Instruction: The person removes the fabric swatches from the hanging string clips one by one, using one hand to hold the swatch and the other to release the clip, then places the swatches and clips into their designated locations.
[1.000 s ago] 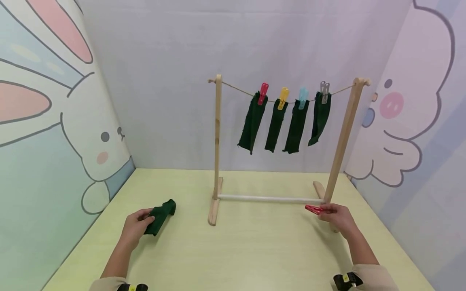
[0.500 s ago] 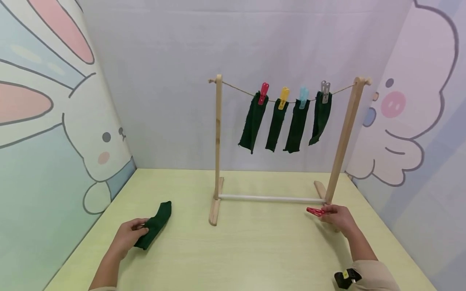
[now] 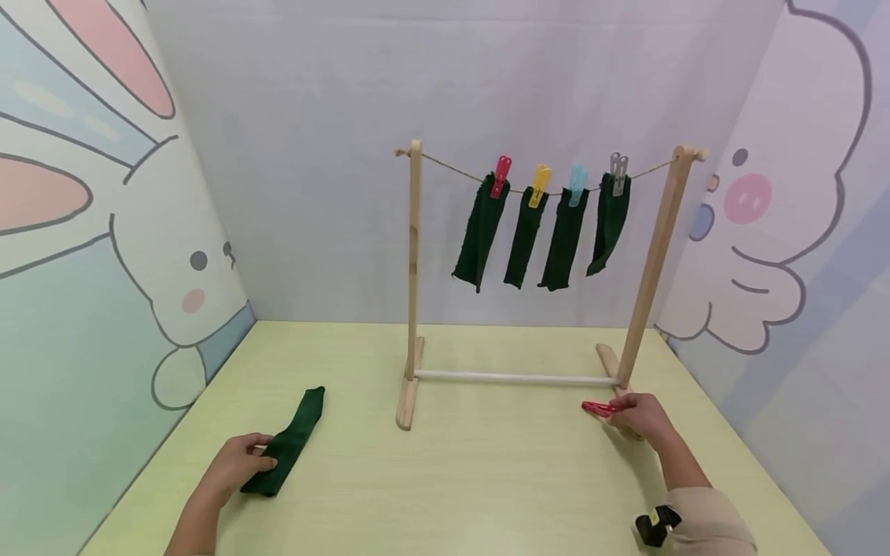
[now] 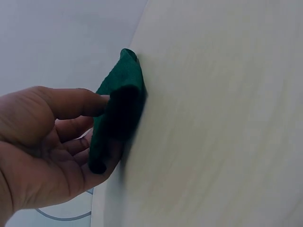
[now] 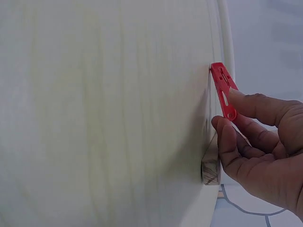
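Note:
A strip of dark green cloth (image 3: pixel 297 432) lies along the table on the left in the head view. My left hand (image 3: pixel 232 466) pinches its near end between thumb and fingers; the left wrist view shows this cloth (image 4: pixel 120 78) folded over there, close to the tabletop. Over on the right, my right hand (image 3: pixel 643 418) holds a red clothespin (image 3: pixel 595 408) just above the table. Seen from the right wrist, the thumb and fingers grip the lower end of that clothespin (image 5: pixel 224 90), and its other end points away from the hand.
Behind stands a wooden drying rack (image 3: pixel 413 262) with a white bottom bar (image 3: pixel 514 378). Several green strips (image 3: pixel 482 235) hang from its cord under red, yellow (image 3: pixel 539 186), light blue and grey clothespins. The right hand is beside the rack's right foot (image 3: pixel 607 360). Printed walls enclose the table (image 3: pixel 445 479).
My left hand has come down and toward the near left with the green cloth, which now lies flatter and straighter on the table. The right hand with the red clothespin has hardly moved.

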The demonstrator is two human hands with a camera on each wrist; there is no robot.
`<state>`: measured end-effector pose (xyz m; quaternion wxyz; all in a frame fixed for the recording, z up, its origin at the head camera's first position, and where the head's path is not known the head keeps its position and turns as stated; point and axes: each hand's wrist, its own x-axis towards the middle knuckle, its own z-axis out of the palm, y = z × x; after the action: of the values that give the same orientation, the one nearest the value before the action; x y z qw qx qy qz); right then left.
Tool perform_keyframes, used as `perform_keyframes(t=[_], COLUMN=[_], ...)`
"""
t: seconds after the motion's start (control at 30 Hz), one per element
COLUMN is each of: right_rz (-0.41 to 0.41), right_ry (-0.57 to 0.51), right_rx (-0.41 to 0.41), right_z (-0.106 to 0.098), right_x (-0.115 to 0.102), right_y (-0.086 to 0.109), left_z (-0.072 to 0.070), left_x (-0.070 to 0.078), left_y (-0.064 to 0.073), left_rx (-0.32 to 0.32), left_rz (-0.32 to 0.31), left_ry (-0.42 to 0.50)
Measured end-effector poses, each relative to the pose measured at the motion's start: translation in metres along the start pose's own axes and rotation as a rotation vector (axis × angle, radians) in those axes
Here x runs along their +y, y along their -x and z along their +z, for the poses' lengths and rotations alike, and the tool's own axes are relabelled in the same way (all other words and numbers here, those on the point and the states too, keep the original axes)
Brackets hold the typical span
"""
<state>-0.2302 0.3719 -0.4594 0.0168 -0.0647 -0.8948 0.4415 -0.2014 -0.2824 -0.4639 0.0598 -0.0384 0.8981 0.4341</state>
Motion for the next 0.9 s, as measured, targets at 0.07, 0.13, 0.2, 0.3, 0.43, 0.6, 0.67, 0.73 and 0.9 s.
perform_keyframes(t=[0.07,0.13,0.2,0.3,0.43,0.6,0.67,0.73,0.9], right_rz=[-0.005,0.007,0.019,0.025,0.013,0.013,0.006,0.005,-0.005], right_ry=[0.02,0.035,0.044,0.061,0.093,0.062,0.044,0.017,-0.064], right_rx=[-0.003,0.0,0.0,0.001,0.003,-0.008,-0.001,0.012,0.0], right_z=[0.001,0.002,0.003,0.004,0.002,0.0,0.001,0.0,-0.005], right_x=[0.0,0.0,0.0,0.0,0.001,0.0,-0.001,-0.004,-0.013], right_y=[-0.002,-0.004,-0.005,-0.005,-0.002,0.004,0.007,0.01,0.02], left_z=[-0.001,-0.002,-0.003,-0.003,-0.002,0.003,0.003,0.001,-0.004], left_x=[-0.001,-0.002,-0.004,-0.005,-0.004,-0.001,0.0,0.002,0.008], left_y=[0.0,0.0,0.0,0.001,0.004,0.014,0.017,0.02,0.025], left_rx=[0.007,0.013,0.017,0.033,0.051,0.086,0.107,0.134,0.169], left_rz=[0.015,0.026,0.033,0.022,0.014,0.008,0.004,0.01,0.017], left_ry=[-0.011,-0.008,-0.011,-0.012,-0.01,-0.025,-0.029,-0.029,0.004])
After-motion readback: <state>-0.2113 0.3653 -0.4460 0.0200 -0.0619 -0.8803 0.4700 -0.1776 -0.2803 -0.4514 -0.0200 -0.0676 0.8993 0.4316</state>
